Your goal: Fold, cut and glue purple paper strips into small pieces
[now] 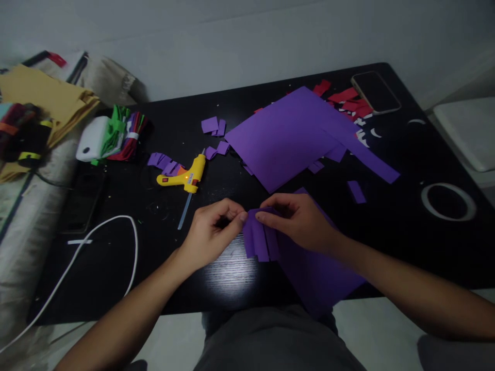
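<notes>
A small purple fringed piece (260,239), paper or foam by its look, hangs between my hands with its cut strips pointing toward me. My left hand (212,229) pinches its upper left corner between thumb and forefinger. At its top right edge, my right hand (296,219) is closed on it with thumb and fingers. Beneath my right forearm lies a large purple sheet (320,273) reaching the table's front edge. Beyond my hands rests another purple sheet (286,134). Left of it lies a yellow glue gun (189,175) with a lit switch and a clear glue stick.
Purple scraps (166,162) and red scraps (350,100) litter the black table (185,288). A phone (376,91) lies at the far right, near a white ring (448,201). Bundled coloured strips (119,134) sit at left, above a white cable (133,232).
</notes>
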